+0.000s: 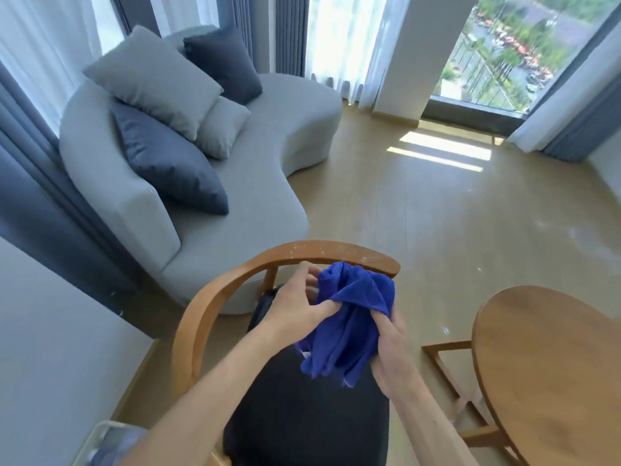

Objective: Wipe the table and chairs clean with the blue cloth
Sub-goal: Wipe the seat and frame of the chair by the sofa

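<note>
Blue cloth (349, 317); black, perhaps, chair seat (302, 415).

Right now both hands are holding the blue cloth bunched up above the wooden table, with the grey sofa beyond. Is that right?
Not quite. The head view shows the left hand and right hand holding the bunched blue cloth above the chair with the dark seat, not the wooden table, which stands off to the right. The grey sofa is indeed beyond.

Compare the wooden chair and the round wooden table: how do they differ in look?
The chair has a curved backrest rail speckled with pale spots and a black seat; the table is a flat, bare top. The chair sits below the hands holding the blue cloth; the table stands apart. Both share warm brown wood.
</note>
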